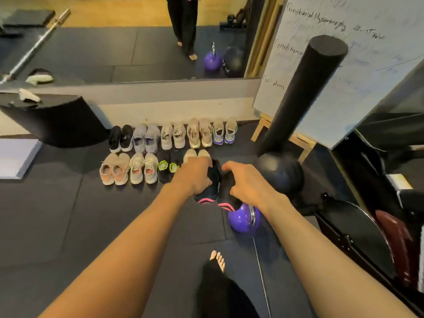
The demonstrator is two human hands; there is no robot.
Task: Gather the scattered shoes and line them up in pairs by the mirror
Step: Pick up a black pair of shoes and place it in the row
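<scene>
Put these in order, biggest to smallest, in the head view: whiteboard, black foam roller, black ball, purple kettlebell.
1. whiteboard
2. black foam roller
3. black ball and purple kettlebell: too alike to rank, since the kettlebell sits nearer and is partly hidden.

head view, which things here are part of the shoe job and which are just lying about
Job: left hand holding left black-and-pink shoe; right hand holding right black-and-pink shoe; back row of shoes; front row of shoes; mirror.
Lying about: purple kettlebell; foam roller; whiteboard; black ball.
</scene>
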